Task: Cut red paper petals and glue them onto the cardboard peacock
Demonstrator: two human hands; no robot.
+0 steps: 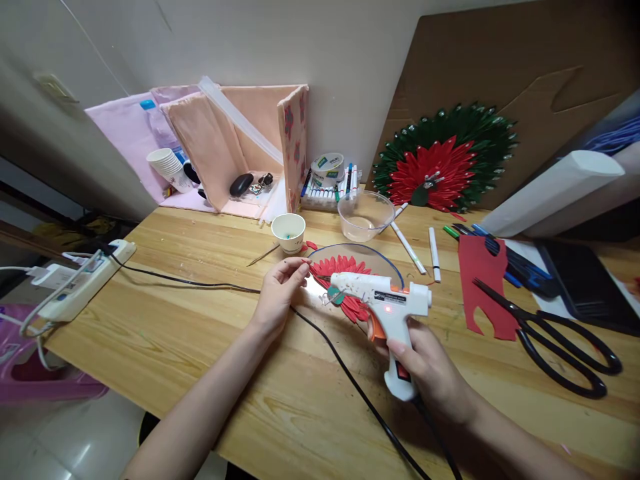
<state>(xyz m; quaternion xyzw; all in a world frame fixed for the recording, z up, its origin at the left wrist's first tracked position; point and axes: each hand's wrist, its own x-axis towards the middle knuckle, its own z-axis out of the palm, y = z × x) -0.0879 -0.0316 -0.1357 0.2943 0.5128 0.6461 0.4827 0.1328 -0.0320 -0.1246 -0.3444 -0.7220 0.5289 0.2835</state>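
Note:
My right hand grips the handle of a white hot glue gun with an orange trigger and a lit red light. Its nozzle points left over a red petal craft piece lying on a disc with a blue rim. My left hand has its fingers pinched together at the left edge of the red petals, holding something small that I cannot make out. The gun's black cord runs down across the wooden table.
A white power strip lies at the left table edge. A paper cup, a clear bowl, markers, white pens, red felt, black scissors and a finished red-green wreath surround the work.

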